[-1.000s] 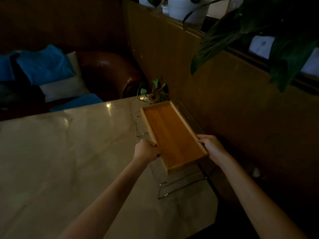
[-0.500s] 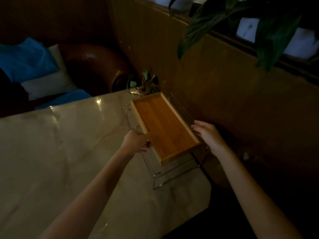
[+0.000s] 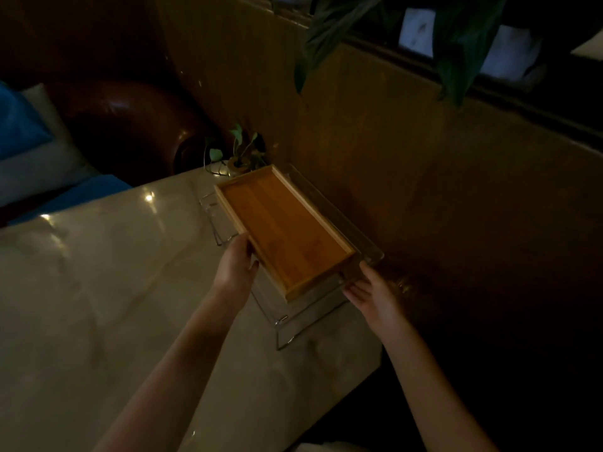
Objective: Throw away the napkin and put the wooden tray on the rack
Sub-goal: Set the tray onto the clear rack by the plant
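So your wooden tray (image 3: 284, 230) is sitting on top of the clear rack (image 3: 354, 231), which stands on the pale glossy bench (image 3: 98, 288) right up against the wood-panelled wall (image 3: 424, 190). The tray runs diagonally, far end toward the little potted plant (image 3: 239, 154) at the bench corner, near end toward you, and it looks empty inside.

Your left hand (image 3: 235, 267) is at the tray's left long edge, near the closer corner. Thumb sits up against the rim and the fingers curl under or beside it, so it reads as a light hold on the tray, though it's dim enough that I can't swear the fingers are actually closed on it.

Your right hand (image 3: 375, 293) is just off the tray's near right corner, fingers spread loosely and open, not gripping anything. It sits right at the rack's near edge, and I can't tell if the fingertips are touching the acrylic or just next to it. There's a visible gap between that hand and the tray itself.

Off to the left past the bench there's a brown leather seat (image 3: 130, 125) with a blue cushion (image 3: 19, 125). Big dark leaves (image 3: 463, 44) hang down from the ledge at top right
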A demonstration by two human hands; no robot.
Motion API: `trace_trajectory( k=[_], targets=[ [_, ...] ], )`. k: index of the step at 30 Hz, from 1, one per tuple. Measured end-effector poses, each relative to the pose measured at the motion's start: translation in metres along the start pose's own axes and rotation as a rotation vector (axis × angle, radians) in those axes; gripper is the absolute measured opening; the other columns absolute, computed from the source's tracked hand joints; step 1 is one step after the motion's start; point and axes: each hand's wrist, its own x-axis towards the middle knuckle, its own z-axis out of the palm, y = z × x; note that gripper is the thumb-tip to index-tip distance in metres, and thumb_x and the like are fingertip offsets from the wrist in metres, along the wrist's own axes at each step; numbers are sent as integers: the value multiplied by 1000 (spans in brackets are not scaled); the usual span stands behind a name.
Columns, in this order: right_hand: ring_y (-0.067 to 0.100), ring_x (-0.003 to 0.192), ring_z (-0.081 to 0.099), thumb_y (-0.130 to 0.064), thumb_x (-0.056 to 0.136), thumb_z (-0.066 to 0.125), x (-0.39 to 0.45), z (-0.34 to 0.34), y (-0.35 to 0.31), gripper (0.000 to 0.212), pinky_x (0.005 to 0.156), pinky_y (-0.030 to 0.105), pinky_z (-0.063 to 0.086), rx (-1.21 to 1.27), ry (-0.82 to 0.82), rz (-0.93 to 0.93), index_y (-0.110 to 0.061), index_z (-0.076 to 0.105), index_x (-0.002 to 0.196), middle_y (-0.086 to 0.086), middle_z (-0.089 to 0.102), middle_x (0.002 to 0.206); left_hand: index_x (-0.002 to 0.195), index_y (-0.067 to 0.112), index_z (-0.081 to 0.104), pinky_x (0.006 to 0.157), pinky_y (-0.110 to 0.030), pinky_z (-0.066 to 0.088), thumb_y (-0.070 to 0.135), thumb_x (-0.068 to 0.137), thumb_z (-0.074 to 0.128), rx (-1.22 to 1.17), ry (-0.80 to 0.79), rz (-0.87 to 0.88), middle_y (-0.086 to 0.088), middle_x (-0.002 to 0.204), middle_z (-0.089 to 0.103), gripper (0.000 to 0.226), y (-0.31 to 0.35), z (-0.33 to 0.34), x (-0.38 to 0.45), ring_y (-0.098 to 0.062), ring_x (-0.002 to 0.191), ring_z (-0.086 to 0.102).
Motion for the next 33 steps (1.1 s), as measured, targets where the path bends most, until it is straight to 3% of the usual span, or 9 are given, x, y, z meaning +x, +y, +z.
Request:
trace_trajectory(
  k=[3,7,8,11,17,20,25,29,33],
  targets=[
    [20,78,60,-9,89,53,-4,4,-1,12,90,38,48,-14,25,-26,-8,56,77,12,60,83,92,21,53,99,-31,33,26,93,31,33,-31,42,8,92,55,23,-6,6,0,-8,96,50],
    [22,79,61,-6,88,53,-2,2,-2,11,85,37,48,-14,25,-21,-5,56,78,14,61,85,90,27,49,73,-8,43,17,96,29,73,-5,25,12,87,49,23,-8,13,4,6,80,52],
    [23,80,61,-6,88,53,-2,2,-2,11,85,37,48,-16,25,-17,-5,56,77,15,60,84,89,27,49,76,-7,43,17,95,30,85,-2,16,10,86,49,23,-9,13,6,4,79,52],
    [23,78,61,-5,88,53,-1,3,-5,11,86,38,48,-23,33,-4,-4,55,77,14,60,82,86,21,56,95,-29,37,25,92,34,50,-22,17,-3,91,52,24,-9,13,10,-14,89,51],
    [22,76,60,-3,87,54,2,3,-4,3,87,40,50,-16,52,10,-3,56,85,14,59,82,78,23,56,98,-35,34,22,93,31,17,9,19,0,85,50,29,-8,26,14,-13,86,49],
    [23,79,60,-2,87,55,1,3,-5,9,87,40,50,-11,50,9,3,54,94,14,58,81,81,28,57,101,-34,32,24,94,28,20,4,19,4,90,54,32,-8,31,16,-10,89,50],
    [28,90,56,-3,87,55,1,3,-7,14,88,42,50,-36,47,9,5,54,99,14,58,83,104,31,52,103,-33,28,31,95,23,15,-5,3,12,100,55,31,-7,40,13,-10,108,44],
    [28,90,56,-4,87,55,0,3,-8,26,85,41,50,-46,40,5,8,52,111,24,57,106,132,24,38,98,-29,27,34,96,20,4,-4,-1,9,116,47,42,-5,48,7,-10,111,38],
    [30,95,57,-4,87,55,-1,3,-9,26,87,41,51,-67,40,1,8,52,111,28,56,118,135,17,35,95,-27,28,34,97,18,-10,-1,-9,-2,138,43,45,-3,54,1,-11,110,40]
  ],
)
